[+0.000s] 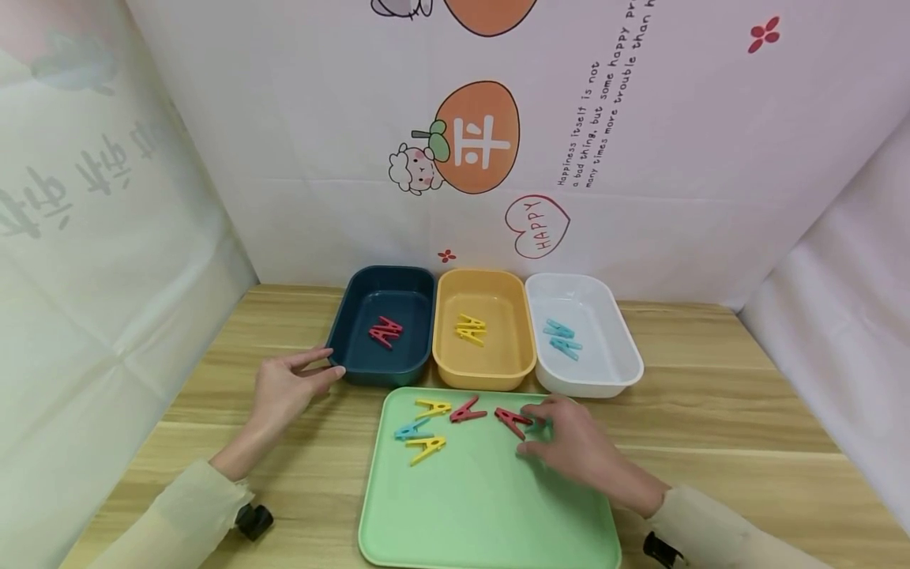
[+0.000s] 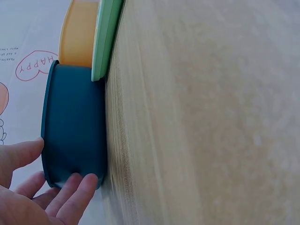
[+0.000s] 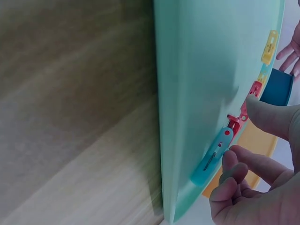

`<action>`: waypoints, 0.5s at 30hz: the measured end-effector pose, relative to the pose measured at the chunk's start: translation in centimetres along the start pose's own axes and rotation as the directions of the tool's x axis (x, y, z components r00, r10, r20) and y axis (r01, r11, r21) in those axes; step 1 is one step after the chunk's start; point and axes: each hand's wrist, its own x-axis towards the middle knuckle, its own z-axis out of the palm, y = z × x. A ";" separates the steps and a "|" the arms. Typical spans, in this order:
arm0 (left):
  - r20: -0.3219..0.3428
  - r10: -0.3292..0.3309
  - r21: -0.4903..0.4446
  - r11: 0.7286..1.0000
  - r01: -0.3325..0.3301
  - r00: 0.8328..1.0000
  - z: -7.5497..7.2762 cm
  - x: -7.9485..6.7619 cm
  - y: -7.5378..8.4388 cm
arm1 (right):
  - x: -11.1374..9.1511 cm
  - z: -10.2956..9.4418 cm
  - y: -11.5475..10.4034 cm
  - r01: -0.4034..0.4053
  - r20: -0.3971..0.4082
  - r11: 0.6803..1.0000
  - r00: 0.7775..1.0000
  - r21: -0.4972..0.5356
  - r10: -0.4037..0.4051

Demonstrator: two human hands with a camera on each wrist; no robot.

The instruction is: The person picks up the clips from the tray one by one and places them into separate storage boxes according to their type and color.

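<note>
L fingers (image 2: 80, 199) spread, touching smooth dk-blue tub (image 2: 75, 122); R fingers (image 3: 262, 164) spread nr V-shaped red clip (image 1: 510, 420).

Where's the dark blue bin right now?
In the head view, the dark blue bin is left of centre, just left of the yellow bin, with the left hand at its near-left corner.

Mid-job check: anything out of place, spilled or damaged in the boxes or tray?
Nothing stands out. The navy box holds only red clips, the yellow box yellow clips, the white box blue clips. Loose clips of mixed colors lie on the green tray; no damage is visible.
</note>
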 end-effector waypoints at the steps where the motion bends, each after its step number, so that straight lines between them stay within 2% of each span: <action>1: 0.001 0.000 -0.003 1.000 0.000 1.000 0.0 0.0 0.0 | 0.1 0.0 0.0 0.002 0.001 1.000 1.000 -0.005 -0.002; 15: -0.001 -0.010 0.007 1.000 0.010 1.000 -0.1 0.0 0.0 | 0.4 0.6 -0.2 0.049 0.003 0.999 0.999 -0.010 -0.049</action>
